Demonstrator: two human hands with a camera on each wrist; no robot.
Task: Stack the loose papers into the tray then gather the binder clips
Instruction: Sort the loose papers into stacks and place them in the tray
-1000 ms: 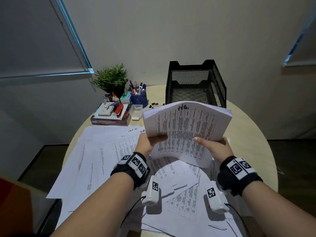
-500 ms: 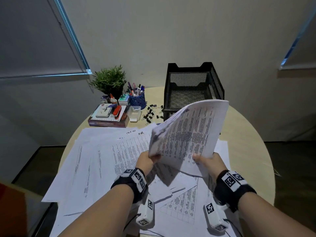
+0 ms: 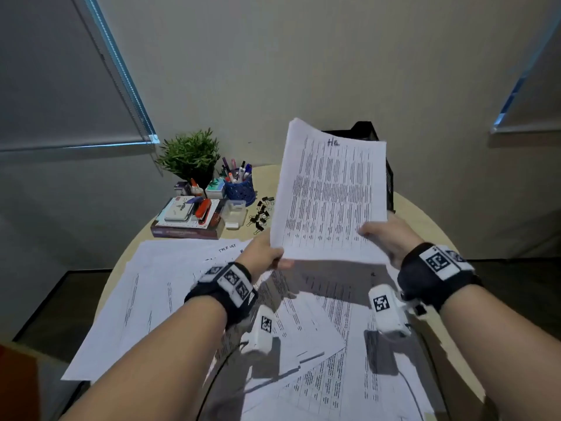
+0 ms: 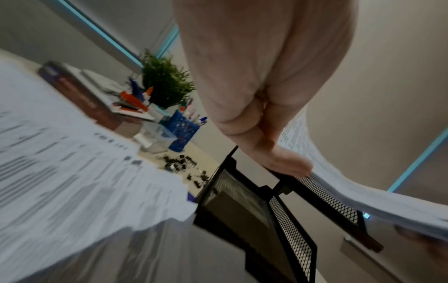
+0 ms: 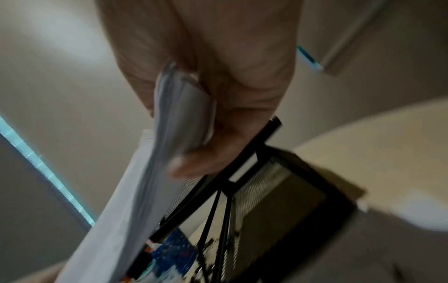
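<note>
My left hand (image 3: pixel 263 252) and right hand (image 3: pixel 391 238) both grip the thick white printed paper stack (image 3: pixel 331 192), upright, long axis vertical, in front of the black mesh tray (image 4: pixel 286 216).

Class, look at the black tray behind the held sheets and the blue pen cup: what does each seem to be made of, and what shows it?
Tray: probably metal, matte black; fine wire mesh walls in a solid frame.
Pen cup: likely moulded plastic, blue; an open lattice wall.
</note>
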